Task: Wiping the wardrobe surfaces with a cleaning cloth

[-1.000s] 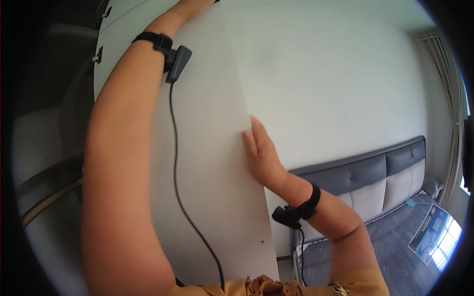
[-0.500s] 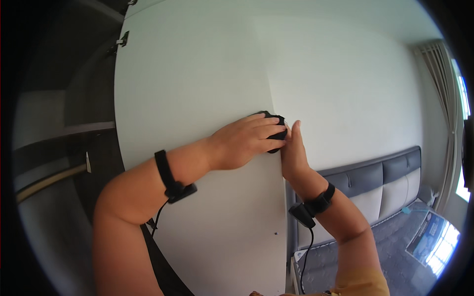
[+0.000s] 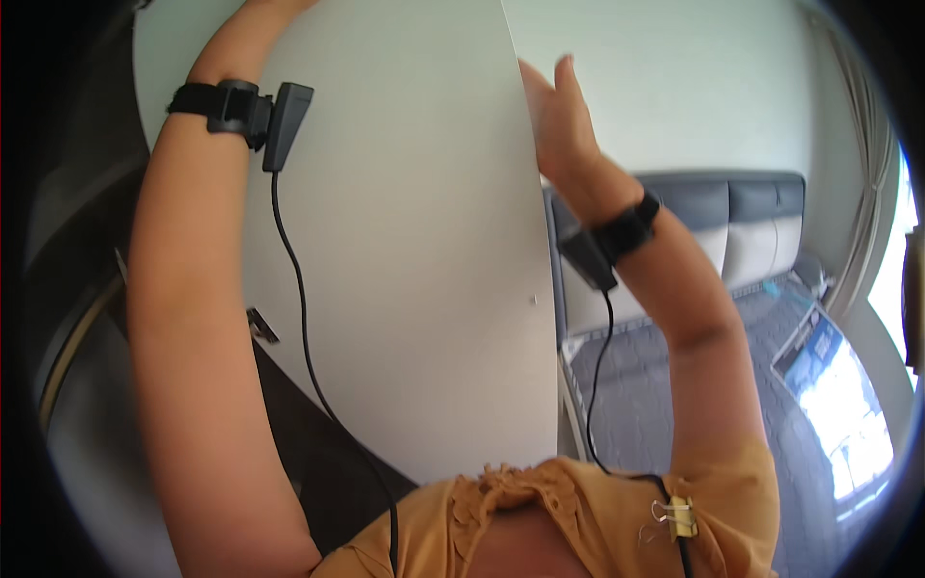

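A large pale door panel point(image 3: 414, 212) stands upright in front of me. My left arm reaches up along its left part, and only the base of my left hand point(image 3: 281, 4) shows at the top edge; the fingers are cut off. By the panel's right edge is my right hand point(image 3: 567, 123), its thumb stretched up and apart. The rest of its fingers go partly behind the panel, seemingly flat against the back. The black cloth-like pad is out of view. Black straps with small devices point(image 3: 287, 127) sit on both forearms.
Dark cabinet space with a rail point(image 3: 72, 337) lies left of the panel, and a hinge point(image 3: 261, 326) is at its left edge. To the right are a grey padded headboard point(image 3: 761, 212), a mattress point(image 3: 655, 385) and a curtain point(image 3: 872, 183). Cables hang from both forearm devices.
My left hand has gone up and left, away from the panel's right edge, taking the black pad out of view. My right hand stays by that edge; the view has tilted down.
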`<state>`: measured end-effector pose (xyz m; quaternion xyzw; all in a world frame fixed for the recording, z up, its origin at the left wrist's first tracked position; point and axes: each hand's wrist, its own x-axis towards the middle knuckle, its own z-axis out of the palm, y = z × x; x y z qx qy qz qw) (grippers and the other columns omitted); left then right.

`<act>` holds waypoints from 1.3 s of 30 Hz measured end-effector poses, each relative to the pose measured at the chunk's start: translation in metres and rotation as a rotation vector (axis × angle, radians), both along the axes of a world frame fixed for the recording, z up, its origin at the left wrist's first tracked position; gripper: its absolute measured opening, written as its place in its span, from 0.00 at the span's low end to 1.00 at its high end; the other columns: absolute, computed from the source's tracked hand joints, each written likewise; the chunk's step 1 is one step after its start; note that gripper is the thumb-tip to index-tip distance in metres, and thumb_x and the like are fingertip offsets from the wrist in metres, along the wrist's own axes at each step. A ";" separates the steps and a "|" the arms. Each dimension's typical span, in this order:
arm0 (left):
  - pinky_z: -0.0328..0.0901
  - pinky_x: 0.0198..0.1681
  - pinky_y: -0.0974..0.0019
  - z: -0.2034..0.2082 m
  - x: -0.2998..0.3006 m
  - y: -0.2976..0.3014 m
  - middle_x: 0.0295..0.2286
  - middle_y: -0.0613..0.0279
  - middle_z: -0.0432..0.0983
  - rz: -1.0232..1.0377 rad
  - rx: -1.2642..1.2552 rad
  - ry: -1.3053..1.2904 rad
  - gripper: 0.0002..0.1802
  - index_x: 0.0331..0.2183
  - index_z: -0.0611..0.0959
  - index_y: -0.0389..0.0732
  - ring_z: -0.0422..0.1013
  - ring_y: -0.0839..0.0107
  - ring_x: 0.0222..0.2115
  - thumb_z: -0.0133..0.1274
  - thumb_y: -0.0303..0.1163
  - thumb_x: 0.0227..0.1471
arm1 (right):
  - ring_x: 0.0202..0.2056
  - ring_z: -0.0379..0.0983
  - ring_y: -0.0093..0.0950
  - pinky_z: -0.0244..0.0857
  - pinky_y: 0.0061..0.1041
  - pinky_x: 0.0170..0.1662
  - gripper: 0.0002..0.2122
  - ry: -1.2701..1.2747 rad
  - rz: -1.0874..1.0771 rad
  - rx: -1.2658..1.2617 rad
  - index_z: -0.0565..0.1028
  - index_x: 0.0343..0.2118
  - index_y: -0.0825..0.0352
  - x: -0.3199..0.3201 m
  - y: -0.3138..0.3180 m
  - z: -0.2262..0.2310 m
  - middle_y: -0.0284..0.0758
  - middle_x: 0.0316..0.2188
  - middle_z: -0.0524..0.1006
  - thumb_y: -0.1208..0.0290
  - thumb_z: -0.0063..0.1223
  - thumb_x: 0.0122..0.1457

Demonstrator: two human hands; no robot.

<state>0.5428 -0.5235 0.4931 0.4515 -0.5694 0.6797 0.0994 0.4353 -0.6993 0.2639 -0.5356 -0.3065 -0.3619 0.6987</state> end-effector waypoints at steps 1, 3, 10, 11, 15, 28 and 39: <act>0.54 0.63 0.55 -0.024 0.000 -0.016 0.55 0.43 0.65 -0.010 0.042 0.036 0.20 0.52 0.75 0.37 0.60 0.48 0.57 0.42 0.23 0.58 | 0.57 0.65 0.35 0.58 0.33 0.60 0.39 -0.015 0.041 0.011 0.60 0.63 0.70 0.000 -0.003 -0.007 0.41 0.57 0.69 0.41 0.08 0.66; 0.54 0.63 0.54 -0.077 -0.022 -0.040 0.54 0.43 0.66 -0.100 0.141 0.001 0.18 0.50 0.77 0.35 0.61 0.47 0.57 0.42 0.22 0.57 | 0.59 0.62 0.37 0.56 0.34 0.61 0.38 0.109 0.032 0.082 0.58 0.64 0.70 -0.004 -0.011 -0.021 0.41 0.59 0.66 0.41 0.09 0.66; 0.48 0.65 0.51 -0.247 -0.054 -0.055 0.55 0.49 0.66 -0.089 0.453 0.127 0.18 0.49 0.79 0.37 0.58 0.55 0.60 0.42 0.26 0.59 | 0.55 0.66 0.36 0.62 0.32 0.57 0.29 0.402 0.049 0.225 0.64 0.59 0.70 0.006 -0.021 -0.128 0.42 0.55 0.70 0.49 0.29 0.69; 0.50 0.65 0.55 -0.269 -0.040 -0.057 0.53 0.55 0.70 -0.086 0.444 0.035 0.22 0.52 0.77 0.39 0.60 0.60 0.59 0.42 0.25 0.55 | 0.55 0.66 0.36 0.62 0.32 0.57 0.29 0.413 0.053 0.225 0.64 0.59 0.70 0.012 -0.029 -0.150 0.42 0.55 0.70 0.49 0.29 0.69; 0.48 0.65 0.54 -0.354 -0.053 -0.037 0.56 0.57 0.66 -0.010 0.577 0.167 0.25 0.54 0.75 0.41 0.56 0.61 0.61 0.41 0.24 0.53 | 0.57 0.64 0.30 0.61 0.32 0.58 0.19 -0.019 -0.897 -0.773 0.61 0.60 0.66 0.001 -0.039 -0.221 0.36 0.57 0.67 0.71 0.41 0.66; 0.46 0.66 0.59 -0.702 0.002 0.098 0.57 0.58 0.64 0.166 1.183 0.335 0.21 0.52 0.76 0.43 0.53 0.64 0.62 0.44 0.28 0.56 | 0.51 0.67 0.28 0.57 0.27 0.57 0.34 0.963 -0.256 0.269 0.70 0.54 0.70 -0.024 0.002 -0.405 0.36 0.50 0.74 0.41 0.23 0.68; 0.52 0.60 0.42 -0.436 0.030 0.175 0.50 0.54 0.70 0.094 -0.167 0.533 0.21 0.49 0.79 0.46 0.64 0.53 0.55 0.50 0.21 0.52 | 0.65 0.51 0.32 0.45 0.29 0.66 0.34 0.636 -0.535 0.359 0.56 0.64 0.70 -0.006 0.010 -0.385 0.38 0.65 0.57 0.43 0.22 0.68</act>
